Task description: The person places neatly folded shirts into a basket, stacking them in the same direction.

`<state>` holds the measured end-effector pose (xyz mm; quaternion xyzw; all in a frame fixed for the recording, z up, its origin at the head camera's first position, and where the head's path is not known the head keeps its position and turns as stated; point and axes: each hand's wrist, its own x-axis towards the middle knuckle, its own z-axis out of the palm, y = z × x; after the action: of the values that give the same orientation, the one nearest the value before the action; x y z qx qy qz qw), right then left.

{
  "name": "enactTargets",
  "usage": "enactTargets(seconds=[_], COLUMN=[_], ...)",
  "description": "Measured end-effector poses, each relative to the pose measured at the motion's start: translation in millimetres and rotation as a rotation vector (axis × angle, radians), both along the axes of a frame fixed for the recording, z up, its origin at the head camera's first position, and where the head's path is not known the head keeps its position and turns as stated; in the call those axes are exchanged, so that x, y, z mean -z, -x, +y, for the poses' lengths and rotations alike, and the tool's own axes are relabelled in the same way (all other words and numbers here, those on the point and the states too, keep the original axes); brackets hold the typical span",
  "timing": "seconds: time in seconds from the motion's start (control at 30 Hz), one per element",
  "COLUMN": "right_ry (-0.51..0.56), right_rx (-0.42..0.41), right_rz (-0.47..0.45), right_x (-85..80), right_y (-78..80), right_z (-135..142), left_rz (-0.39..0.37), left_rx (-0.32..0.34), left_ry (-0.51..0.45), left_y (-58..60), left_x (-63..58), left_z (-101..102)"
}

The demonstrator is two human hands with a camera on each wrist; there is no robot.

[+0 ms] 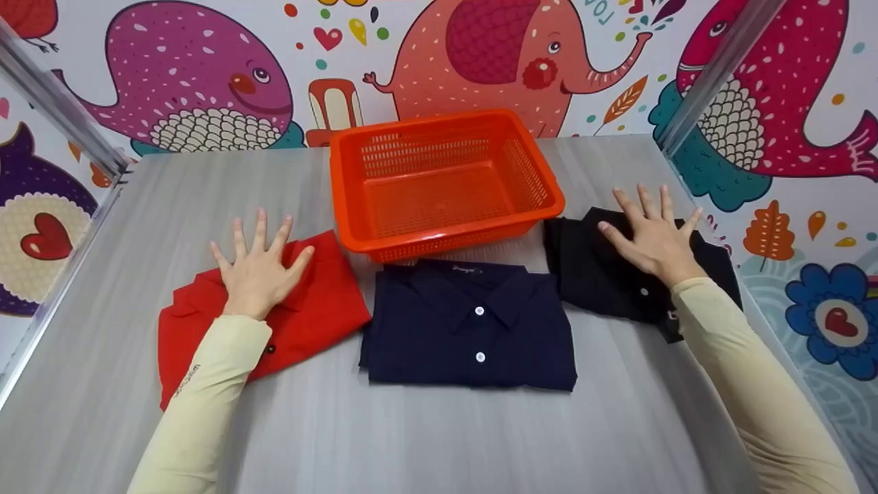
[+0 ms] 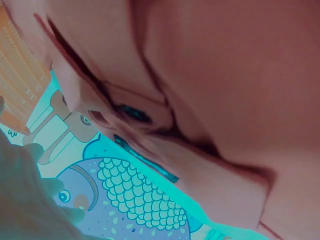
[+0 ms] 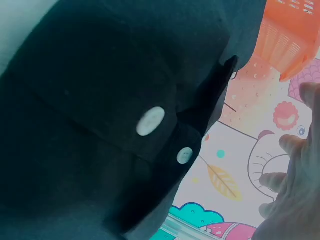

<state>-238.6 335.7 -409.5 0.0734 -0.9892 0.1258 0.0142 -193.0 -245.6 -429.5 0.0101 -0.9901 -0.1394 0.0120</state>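
Note:
Three folded shirts lie in a row on the table. My left hand [image 1: 259,278], fingers spread, is over the red shirt [image 1: 322,302] at the left; whether it touches the cloth I cannot tell. Between the two hands lies the navy shirt [image 1: 425,343], collar toward the basket, with two white buttons showing. Over the black shirt [image 1: 590,267] at the right is my right hand [image 1: 655,240], also with fingers spread. The right wrist view shows the black cloth [image 3: 100,100] with white buttons and the hand [image 3: 297,175] at the edge. The left wrist view has the red shirt [image 2: 240,75] close up.
An orange plastic basket [image 1: 449,230] with slotted walls stands behind the navy shirt, nothing in it. Grey wood-grain table [image 1: 411,439] runs in front of the shirts. Walls with cartoon animals and metal posts [image 1: 713,75] bound the back and sides.

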Motion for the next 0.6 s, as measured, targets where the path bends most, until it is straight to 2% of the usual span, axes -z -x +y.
enactTargets(seconds=[0.2,0.3,0.6], right_ry=[-0.022,-0.038,-0.064], right_rx=[-0.001,-0.023,-0.150], right_rz=[0.014,0.045,0.217], right_x=[4.4,6.6,15.6], right_y=[-9.9,-14.1,-38.2], right_z=[1.4,-1.0,-11.0], left_rz=[-0.006,0.007,0.001], left_rx=[0.023,0.033,0.072], left_ry=[0.025,0.039,0.058], left_y=[2.1,-1.2,-23.5], left_x=[1.6,1.3,-4.0], left_z=[5.6,9.4,36.0])
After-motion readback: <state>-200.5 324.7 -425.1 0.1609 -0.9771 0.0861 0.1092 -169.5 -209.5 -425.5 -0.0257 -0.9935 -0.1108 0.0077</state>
